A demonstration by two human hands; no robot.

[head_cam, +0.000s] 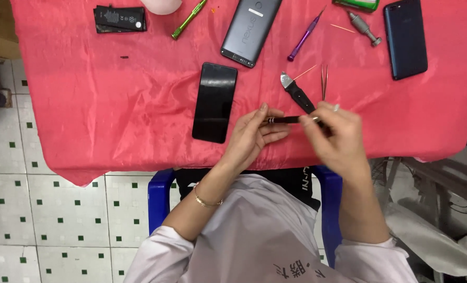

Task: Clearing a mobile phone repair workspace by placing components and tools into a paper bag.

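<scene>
A single view, from a camera worn on the person's head, looking almost straight down; the person's own chest and white sleeves fill the bottom edge, so the far side of the scene lies at the top of the frame. The camera sits close — about an arm's reach above the bench (113,105), whose red cloth spans the upper half from left to right; the left hand (251,137) and right hand (338,139) meet just below the frame's centre. Tiled floor (45,209) shows lower left, well beneath the bench; there is no second view — so nothing is shared between cameras.
</scene>
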